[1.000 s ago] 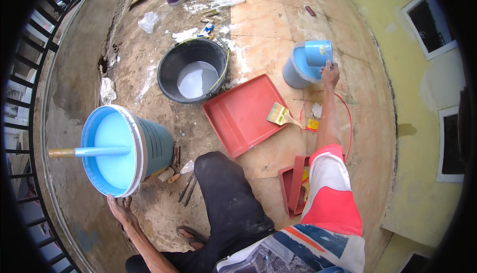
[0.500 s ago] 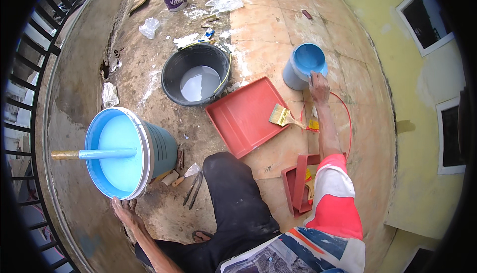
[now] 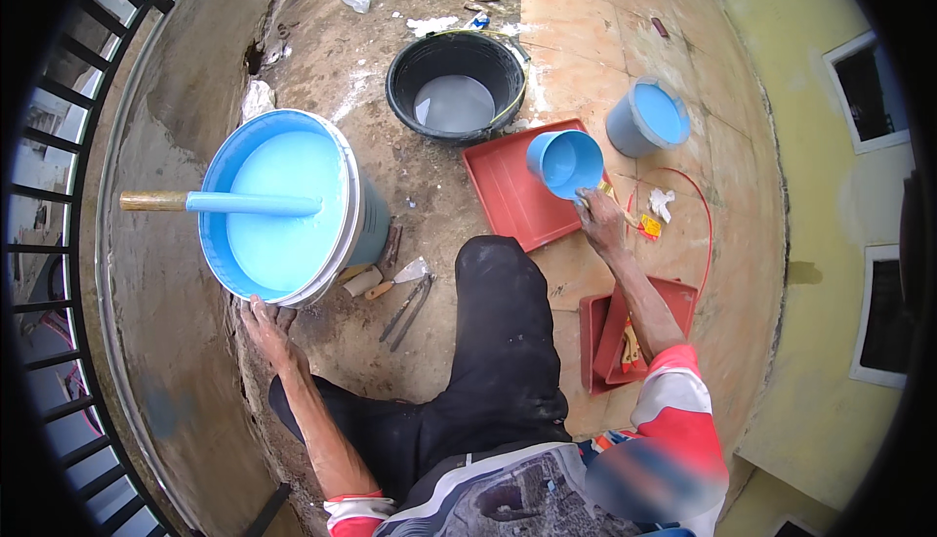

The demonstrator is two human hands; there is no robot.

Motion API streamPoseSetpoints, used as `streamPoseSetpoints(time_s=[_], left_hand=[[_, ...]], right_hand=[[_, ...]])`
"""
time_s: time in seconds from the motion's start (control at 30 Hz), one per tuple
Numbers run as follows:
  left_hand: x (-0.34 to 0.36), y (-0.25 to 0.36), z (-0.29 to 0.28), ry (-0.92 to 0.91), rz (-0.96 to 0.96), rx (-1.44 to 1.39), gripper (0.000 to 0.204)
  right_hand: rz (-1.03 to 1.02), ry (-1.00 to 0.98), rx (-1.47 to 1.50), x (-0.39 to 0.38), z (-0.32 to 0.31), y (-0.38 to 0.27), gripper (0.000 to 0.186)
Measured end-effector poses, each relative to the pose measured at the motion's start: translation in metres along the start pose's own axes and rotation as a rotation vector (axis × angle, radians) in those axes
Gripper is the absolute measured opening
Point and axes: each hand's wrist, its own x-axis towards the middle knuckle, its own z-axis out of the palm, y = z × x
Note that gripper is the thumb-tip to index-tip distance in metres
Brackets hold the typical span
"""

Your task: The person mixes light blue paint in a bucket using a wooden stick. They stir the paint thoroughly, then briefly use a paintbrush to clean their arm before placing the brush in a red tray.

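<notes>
A large paint bucket [image 3: 353, 207] holds light blue paint, and a paint-coated stick with a bare wooden end [image 3: 153, 201] lies across its mouth. My left hand [image 3: 268, 332] grips the bucket's near rim, its fingers curled at the edge. In my right hand [image 3: 602, 220] is a blue plastic dipper [image 3: 566, 161], tilted so its coated inside shows; it is over the red paint tray [image 3: 498, 190]. A smaller pail [image 3: 625, 132] of blue paint stands beyond it to the right. The dipper and my hand mostly hide a paintbrush on the tray's right edge.
A black tub [image 3: 405, 78] with greyish liquid stands at the far middle. By my knee lie a scraper [image 3: 400, 278] and dark-handled pliers-like tool [image 3: 410, 314]. Stacked red trays [image 3: 673, 295] with brushes sit to my right. A railing [image 3: 59, 220] runs along the left.
My right hand has brought the dipper from above the smaller pail leftward and nearer, over the red tray. My left hand stays at the bucket's rim. The whole view has shifted.
</notes>
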Motion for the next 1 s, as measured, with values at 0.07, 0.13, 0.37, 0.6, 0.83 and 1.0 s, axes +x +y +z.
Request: streamPoseSetpoints(time_s=[0.07,0.13,0.37,0.6,0.83,1.0], left_hand=[[0.002,-0.002,-0.002,-0.022,0.017,-0.025,0.069],[0.004,-0.005,-0.005,-0.024,0.034,0.005,0.068],[0.009,-0.012,-0.005,-0.008,0.051,0.028,0.070],[0.013,-0.018,0.001,-0.013,0.124,0.033,0.063],[0.018,-0.017,-0.006,-0.019,0.163,0.087,0.063],[0.021,-0.011,-0.009,0.009,0.166,0.132,0.067]], right_hand=[[0.076,-0.031,0.075,-0.006,0.014,-0.020,0.023],[0.176,-0.005,0.188,-0.005,0.020,-0.038,0.021],[0.685,0.130,0.650,0.013,0.026,-0.069,0.017],[1.054,0.265,1.064,-0.005,0.057,-0.065,0.023],[1.429,0.399,1.377,-0.016,0.100,-0.074,0.036],[1.571,0.472,1.598,-0.011,0.124,-0.084,0.028]])
